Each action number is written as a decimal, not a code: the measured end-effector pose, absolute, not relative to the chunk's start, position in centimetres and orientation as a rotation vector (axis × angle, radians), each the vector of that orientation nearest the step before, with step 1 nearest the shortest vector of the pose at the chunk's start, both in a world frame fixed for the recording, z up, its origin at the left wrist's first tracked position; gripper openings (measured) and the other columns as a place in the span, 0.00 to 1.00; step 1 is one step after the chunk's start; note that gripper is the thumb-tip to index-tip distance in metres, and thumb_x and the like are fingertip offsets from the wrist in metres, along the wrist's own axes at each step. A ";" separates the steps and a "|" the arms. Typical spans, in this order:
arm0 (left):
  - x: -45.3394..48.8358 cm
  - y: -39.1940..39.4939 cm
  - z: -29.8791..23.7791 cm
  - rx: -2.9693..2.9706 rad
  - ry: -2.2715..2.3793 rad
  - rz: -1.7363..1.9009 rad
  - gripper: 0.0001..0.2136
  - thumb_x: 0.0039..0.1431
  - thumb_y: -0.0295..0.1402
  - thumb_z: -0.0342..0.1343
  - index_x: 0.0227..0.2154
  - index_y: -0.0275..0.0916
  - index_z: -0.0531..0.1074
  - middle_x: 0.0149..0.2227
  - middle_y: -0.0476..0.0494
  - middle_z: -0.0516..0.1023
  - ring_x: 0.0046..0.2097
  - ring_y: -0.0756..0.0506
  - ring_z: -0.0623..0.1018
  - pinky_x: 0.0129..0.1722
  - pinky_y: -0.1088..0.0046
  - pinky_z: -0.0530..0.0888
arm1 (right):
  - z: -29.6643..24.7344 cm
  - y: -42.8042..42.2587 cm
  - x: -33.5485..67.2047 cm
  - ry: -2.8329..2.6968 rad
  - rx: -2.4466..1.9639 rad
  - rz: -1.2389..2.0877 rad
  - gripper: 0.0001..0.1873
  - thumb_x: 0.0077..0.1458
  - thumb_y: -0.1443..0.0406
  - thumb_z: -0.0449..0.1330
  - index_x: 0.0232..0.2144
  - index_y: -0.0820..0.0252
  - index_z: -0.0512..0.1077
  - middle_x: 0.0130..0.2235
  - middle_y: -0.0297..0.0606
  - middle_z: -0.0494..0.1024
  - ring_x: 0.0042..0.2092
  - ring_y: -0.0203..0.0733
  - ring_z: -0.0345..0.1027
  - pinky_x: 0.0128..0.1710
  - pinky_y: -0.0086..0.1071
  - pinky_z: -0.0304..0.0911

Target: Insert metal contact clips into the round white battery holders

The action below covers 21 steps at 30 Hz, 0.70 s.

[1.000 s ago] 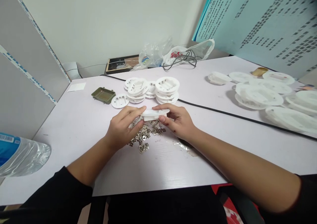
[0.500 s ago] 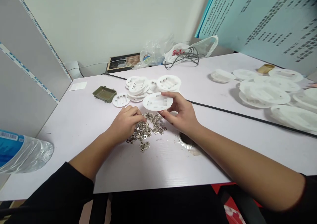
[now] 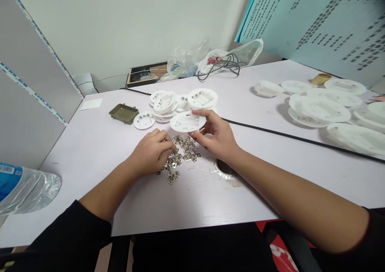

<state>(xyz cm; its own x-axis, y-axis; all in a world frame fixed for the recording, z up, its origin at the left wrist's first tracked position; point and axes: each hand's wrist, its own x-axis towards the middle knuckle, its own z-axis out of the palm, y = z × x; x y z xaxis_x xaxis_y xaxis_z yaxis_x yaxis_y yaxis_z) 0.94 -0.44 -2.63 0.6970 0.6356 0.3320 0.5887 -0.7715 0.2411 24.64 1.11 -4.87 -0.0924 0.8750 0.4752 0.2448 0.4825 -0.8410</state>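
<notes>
My right hand holds a round white plastic battery holder by its edge, just above the pile, with the battery recesses facing up. My left hand rests curled over the left side of a loose pile of small metal battery contacts, and its fingertips are among them. Whatever lies under those fingers is hidden. Behind my hands, more white battery holders stand in stacks on the pale lilac table, and a single one lies flat to their left.
An olive-green plastic box stands left of the stacks. A black cable crosses the table. Large white round shells and a brass-coloured cylinder lie at the right. A water bottle lies at the left; plastic bags lie behind.
Both hands held the holder together over the pile a second ago. My left hand has let go and dropped onto the contacts, while my right hand alone holds the holder, now turned face up.
</notes>
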 end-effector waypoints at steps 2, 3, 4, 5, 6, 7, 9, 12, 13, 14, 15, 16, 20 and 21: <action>1.0 -0.5 -2.6 2.779 1.030 0.565 0.11 0.62 0.24 0.52 0.38 0.40 0.80 0.38 0.43 0.76 0.39 0.43 0.72 0.41 0.63 0.71 | -4.8 1.1 24.6 -1.621 -0.996 0.709 0.25 0.50 0.60 0.67 0.51 0.57 0.72 0.29 0.31 0.73 0.27 0.37 0.66 0.28 0.35 0.72; 0.9 -0.5 -2.6 2.781 1.045 0.540 0.11 0.63 0.25 0.53 0.37 0.40 0.80 0.37 0.42 0.76 0.39 0.43 0.72 0.41 0.62 0.71 | -4.8 1.1 24.6 -1.620 -0.998 0.713 0.25 0.50 0.60 0.67 0.51 0.57 0.72 0.29 0.31 0.73 0.27 0.37 0.66 0.28 0.35 0.72; 0.9 -0.5 -2.5 2.785 1.058 0.517 0.10 0.64 0.26 0.52 0.37 0.40 0.80 0.37 0.42 0.76 0.40 0.42 0.72 0.42 0.62 0.71 | -4.7 1.1 24.6 -1.618 -0.997 0.718 0.25 0.50 0.60 0.67 0.51 0.58 0.72 0.29 0.32 0.74 0.27 0.37 0.66 0.28 0.36 0.72; 0.8 -0.5 -2.5 2.792 1.067 0.501 0.10 0.65 0.27 0.52 0.37 0.40 0.80 0.38 0.42 0.76 0.40 0.42 0.72 0.42 0.61 0.71 | -4.7 1.1 24.6 -1.616 -0.991 0.724 0.25 0.50 0.60 0.67 0.51 0.58 0.72 0.31 0.33 0.74 0.27 0.37 0.66 0.28 0.36 0.72; 0.7 -0.4 -2.5 2.800 1.070 0.492 0.10 0.65 0.27 0.52 0.37 0.39 0.80 0.38 0.42 0.76 0.40 0.42 0.72 0.42 0.61 0.71 | -4.8 1.1 24.6 -1.615 -0.984 0.729 0.25 0.50 0.60 0.67 0.51 0.58 0.72 0.32 0.34 0.75 0.27 0.37 0.66 0.29 0.36 0.72; 0.7 -0.4 -2.5 2.806 1.065 0.492 0.10 0.66 0.27 0.52 0.37 0.40 0.79 0.38 0.42 0.76 0.40 0.42 0.71 0.42 0.61 0.71 | -4.8 1.2 24.6 -1.615 -0.977 0.731 0.25 0.50 0.60 0.67 0.51 0.58 0.72 0.34 0.35 0.76 0.28 0.37 0.67 0.29 0.36 0.72; 0.6 -0.3 -2.5 2.810 1.043 0.507 0.11 0.65 0.25 0.51 0.38 0.40 0.79 0.38 0.42 0.77 0.40 0.42 0.71 0.42 0.62 0.71 | -4.9 1.2 24.6 -1.620 -0.961 0.729 0.25 0.50 0.60 0.67 0.51 0.58 0.72 0.36 0.36 0.76 0.29 0.37 0.67 0.29 0.36 0.73; 0.6 -0.3 -2.5 2.797 1.028 0.524 0.12 0.66 0.24 0.50 0.38 0.40 0.79 0.38 0.42 0.77 0.40 0.42 0.71 0.41 0.62 0.71 | -4.9 1.2 24.7 -1.632 -0.940 0.720 0.24 0.50 0.60 0.67 0.50 0.57 0.73 0.38 0.37 0.77 0.29 0.37 0.67 0.28 0.35 0.72; 0.6 -0.3 -2.5 2.792 1.032 0.519 0.11 0.66 0.25 0.50 0.38 0.40 0.79 0.39 0.42 0.77 0.40 0.42 0.72 0.42 0.62 0.71 | -4.9 1.2 24.7 -1.637 -0.938 0.717 0.24 0.50 0.59 0.67 0.50 0.57 0.73 0.38 0.37 0.77 0.29 0.37 0.67 0.28 0.35 0.72; 0.6 -0.3 -2.4 2.789 1.034 0.506 0.10 0.66 0.26 0.51 0.38 0.40 0.79 0.39 0.42 0.77 0.41 0.42 0.72 0.43 0.61 0.71 | -4.8 1.1 24.7 -1.643 -0.939 0.713 0.24 0.50 0.59 0.66 0.50 0.57 0.73 0.39 0.37 0.78 0.29 0.37 0.67 0.28 0.35 0.73; 0.7 -0.3 -2.4 2.789 1.034 0.489 0.10 0.67 0.27 0.52 0.38 0.41 0.79 0.40 0.42 0.77 0.41 0.42 0.72 0.43 0.61 0.71 | -4.8 1.1 24.7 -1.647 -0.944 0.708 0.24 0.50 0.60 0.66 0.50 0.57 0.73 0.39 0.37 0.78 0.29 0.37 0.67 0.28 0.35 0.73; 0.7 -0.4 -2.4 2.791 1.036 0.471 0.09 0.66 0.28 0.54 0.38 0.41 0.79 0.40 0.42 0.77 0.42 0.41 0.72 0.44 0.61 0.71 | -4.7 1.1 24.7 -1.649 -0.949 0.705 0.24 0.50 0.60 0.66 0.50 0.57 0.73 0.40 0.37 0.78 0.29 0.36 0.67 0.28 0.35 0.73; 0.6 -0.3 -2.3 2.801 1.051 0.433 0.06 0.65 0.30 0.58 0.39 0.41 0.79 0.41 0.43 0.77 0.42 0.41 0.72 0.44 0.61 0.70 | -4.6 1.1 24.7 -1.655 -0.930 0.698 0.24 0.50 0.61 0.66 0.50 0.58 0.73 0.44 0.40 0.79 0.30 0.37 0.69 0.29 0.35 0.74; 0.6 -0.3 -2.4 2.805 1.055 0.432 0.05 0.65 0.30 0.59 0.39 0.41 0.79 0.40 0.43 0.77 0.42 0.41 0.72 0.44 0.62 0.70 | -4.5 1.1 24.8 -1.671 -0.909 0.686 0.24 0.49 0.62 0.66 0.50 0.58 0.73 0.46 0.40 0.79 0.31 0.36 0.70 0.30 0.36 0.74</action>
